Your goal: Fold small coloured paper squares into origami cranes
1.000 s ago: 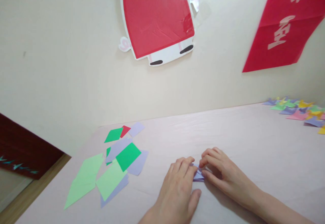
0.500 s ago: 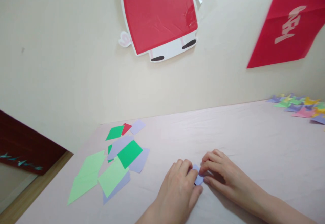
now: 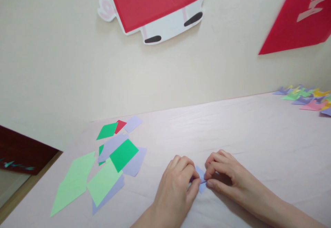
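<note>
A small folded piece of lavender paper lies low in the head view, between my two hands. My left hand pinches its left side between thumb and fingers. From the right, my right hand grips the opposite side between thumb and fingertips. A crease or raised fold runs across the paper between the two thumbs. Parts of the paper are covered by my fingers, so its full shape does not show.
Green, lavender and red paper sheets overlap on the pale cloth surface at left. Several colourful folded paper pieces stand at far right by the wall. Red decorations hang above.
The lavender paper has been opened out somewhat, with parts now showing above and below the fold. My left thumb has drawn in against it. The view has shifted slightly.
</note>
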`<state>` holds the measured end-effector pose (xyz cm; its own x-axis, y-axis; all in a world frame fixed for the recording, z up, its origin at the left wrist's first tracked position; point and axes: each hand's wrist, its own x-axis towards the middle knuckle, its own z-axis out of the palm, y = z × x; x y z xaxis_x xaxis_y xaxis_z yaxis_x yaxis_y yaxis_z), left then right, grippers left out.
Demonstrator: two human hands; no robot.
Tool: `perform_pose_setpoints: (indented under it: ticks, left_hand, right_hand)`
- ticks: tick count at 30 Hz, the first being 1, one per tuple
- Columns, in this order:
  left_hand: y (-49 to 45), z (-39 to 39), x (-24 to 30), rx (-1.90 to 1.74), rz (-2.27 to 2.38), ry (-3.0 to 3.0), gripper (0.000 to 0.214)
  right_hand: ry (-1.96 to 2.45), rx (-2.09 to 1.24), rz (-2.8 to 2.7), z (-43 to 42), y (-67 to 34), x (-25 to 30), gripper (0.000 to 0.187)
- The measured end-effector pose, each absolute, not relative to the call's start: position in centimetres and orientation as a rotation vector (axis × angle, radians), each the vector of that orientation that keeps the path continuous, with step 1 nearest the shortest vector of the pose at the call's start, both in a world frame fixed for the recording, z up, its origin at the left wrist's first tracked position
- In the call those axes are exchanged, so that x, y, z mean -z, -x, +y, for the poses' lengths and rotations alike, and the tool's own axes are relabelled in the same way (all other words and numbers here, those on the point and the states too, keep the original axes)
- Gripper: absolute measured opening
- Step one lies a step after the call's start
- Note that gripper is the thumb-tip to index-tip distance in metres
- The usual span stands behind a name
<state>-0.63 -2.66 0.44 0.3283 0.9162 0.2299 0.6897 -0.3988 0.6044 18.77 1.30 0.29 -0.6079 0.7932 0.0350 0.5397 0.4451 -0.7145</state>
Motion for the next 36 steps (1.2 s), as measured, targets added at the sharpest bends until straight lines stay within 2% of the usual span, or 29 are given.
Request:
perform_pose_setpoints:
  ticks: [16, 26, 36]
  left_hand:
    - [0.6, -2.4, 0.1, -0.838, 1.397, -2.054, 0.023]
    - [0.4, -2.5, -0.6, -0.602, 1.503, -2.142, 0.017]
    - [0.1, -2.4, -0.9, -0.543, 1.542, -2.112, 0.017]
  right_hand:
    - [1.227, -0.766, -2.381, 0.9, -17.4, -0.3, 0.014]
    - [1.245, -0.724, -2.392, 0.9, -17.4, -0.1, 0.013]
    - [1.249, -0.789, -2.367, 0.9, -17.5, -0.6, 0.015]
